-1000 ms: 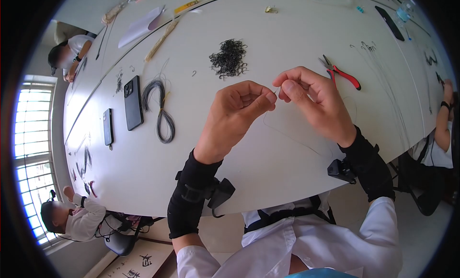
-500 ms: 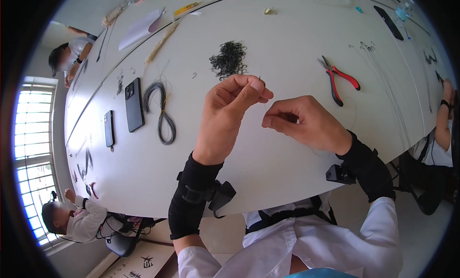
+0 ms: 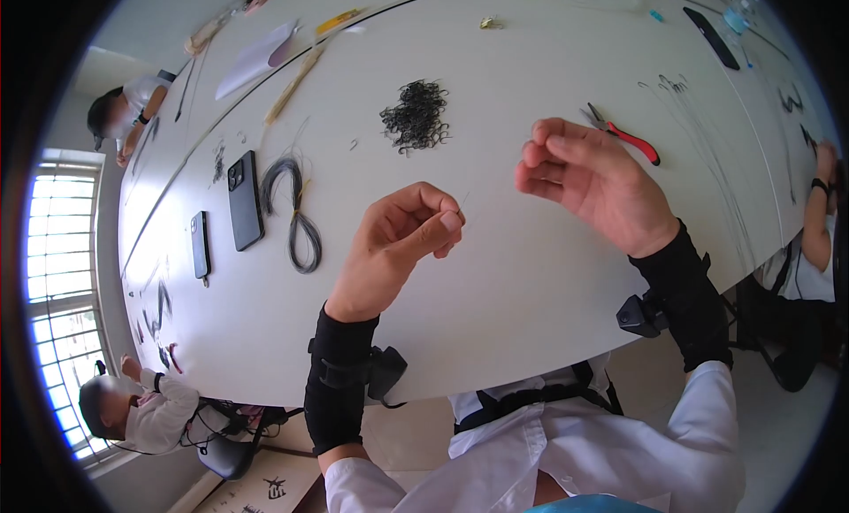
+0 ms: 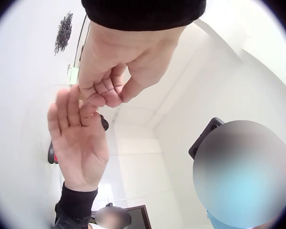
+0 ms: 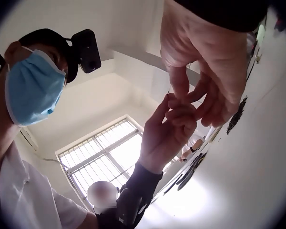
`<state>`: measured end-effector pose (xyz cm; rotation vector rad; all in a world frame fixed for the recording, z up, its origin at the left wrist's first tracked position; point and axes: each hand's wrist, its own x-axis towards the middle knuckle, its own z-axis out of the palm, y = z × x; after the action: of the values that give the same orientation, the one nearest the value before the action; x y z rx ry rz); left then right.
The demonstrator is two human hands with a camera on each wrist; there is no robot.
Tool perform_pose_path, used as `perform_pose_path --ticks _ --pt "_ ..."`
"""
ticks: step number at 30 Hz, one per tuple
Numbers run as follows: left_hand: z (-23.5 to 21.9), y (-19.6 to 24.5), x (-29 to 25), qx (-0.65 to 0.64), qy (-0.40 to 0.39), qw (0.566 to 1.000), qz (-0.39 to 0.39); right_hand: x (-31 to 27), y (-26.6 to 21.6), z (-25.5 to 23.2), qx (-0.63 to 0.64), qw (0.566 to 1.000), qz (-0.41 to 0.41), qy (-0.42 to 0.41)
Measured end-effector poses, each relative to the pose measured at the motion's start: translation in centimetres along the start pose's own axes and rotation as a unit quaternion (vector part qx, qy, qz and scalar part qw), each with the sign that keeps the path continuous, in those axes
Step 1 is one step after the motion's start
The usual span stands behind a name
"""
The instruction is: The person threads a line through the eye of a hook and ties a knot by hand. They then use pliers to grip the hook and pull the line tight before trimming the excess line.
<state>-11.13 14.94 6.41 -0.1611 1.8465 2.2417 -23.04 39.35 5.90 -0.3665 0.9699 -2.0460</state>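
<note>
My left hand (image 3: pixel 402 239) is over the near middle of the table, thumb and forefinger pinching a tiny fishhook, mostly hidden by the fingertips. A thin clear line shows faintly beside those fingertips. To the right and farther out, my right hand (image 3: pixel 606 181) is raised with fingers loosely bent and parted, and nothing visible in them. In the left wrist view, the right palm (image 4: pixel 81 148) faces the camera. Beyond both hands lies a pile of black fishhooks (image 3: pixel 416 115). Red-handled pliers (image 3: pixel 638 144) lie partly hidden behind my right hand.
To the left are a large dark phone (image 3: pixel 246 203), a smaller phone (image 3: pixel 201 248) and a tied coil of dark line (image 3: pixel 307 239). Hooks with long lines attached (image 3: pixel 676 84) are spread at the right. Other people sit at the table's left and right sides.
My hands first met at the fingertips, then the right dipped below the left. Now they are apart: the left has come lower and nearer, the right has risen and its fingers have loosened.
</note>
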Motion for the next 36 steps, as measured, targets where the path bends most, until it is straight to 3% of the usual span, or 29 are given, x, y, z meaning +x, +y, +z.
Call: perform_pose_path --ticks 2,7,10,12,14,15,17,19,22,26,29,31,32,34,36 --pt "-1.8 -0.5 -0.8 0.097 0.035 0.994 -0.033 -0.3 -1.8 -1.3 -0.032 0.997 -0.07 0.02" --pt "-6.7 -1.0 -2.6 0.121 0.109 0.986 -0.022 -0.8 -4.1 -3.2 -0.17 0.957 -0.18 0.151" --pt "-6.6 -0.8 -3.0 0.049 0.128 0.99 0.043 -1.5 -3.9 -1.7 -0.272 0.959 -0.021 0.081" --pt "-4.0 -0.4 -2.5 -0.02 0.12 0.987 0.108 -1.5 -2.1 1.5 -0.204 0.958 0.198 -0.025" --pt "-0.3 -0.2 -2.4 -0.097 0.066 0.985 0.128 -1.5 1.9 4.3 -0.123 0.941 0.313 -0.04" --pt "0.6 -0.5 -2.5 -0.154 -0.005 0.98 0.123 -1.1 3.0 4.6 -0.04 0.954 0.295 -0.034" --pt "2.7 -0.1 -2.8 -0.154 -0.05 0.983 0.089 -0.6 4.6 4.8 0.127 0.958 0.255 -0.022" --pt "3.0 0.3 -2.9 -0.115 -0.04 0.99 0.073 0.1 3.3 3.9 0.121 0.983 0.136 0.034" --pt "0.3 -0.3 -3.1 -0.02 0.063 0.997 0.05 0.4 0.4 0.6 0.068 0.993 -0.023 0.092" --pt "-4.0 -0.7 -3.8 0.091 0.145 0.985 -0.009 -0.2 -3.2 -1.9 -0.052 0.96 -0.157 0.225" --pt "-4.4 0.1 -3.6 0.144 0.143 0.979 -0.01 -0.4 -4.3 -2.2 -0.144 0.947 -0.162 0.236" --pt "-3.1 1.1 -3.1 0.175 0.121 0.977 0.015 -0.5 -4.1 -0.1 -0.314 0.926 -0.035 0.207" --pt "-2.0 1.2 -2.3 0.198 0.093 0.97 0.102 -0.4 -3.7 1.1 -0.394 0.899 0.03 0.189" --pt "0.1 1.9 -1.2 0.342 0.054 0.92 0.186 0.4 -1.4 1.7 -0.533 0.842 0.046 0.07" --pt "1.8 2.2 -0.1 0.465 0.031 0.836 0.29 0.4 -0.4 3.0 -0.527 0.848 0.035 0.036"
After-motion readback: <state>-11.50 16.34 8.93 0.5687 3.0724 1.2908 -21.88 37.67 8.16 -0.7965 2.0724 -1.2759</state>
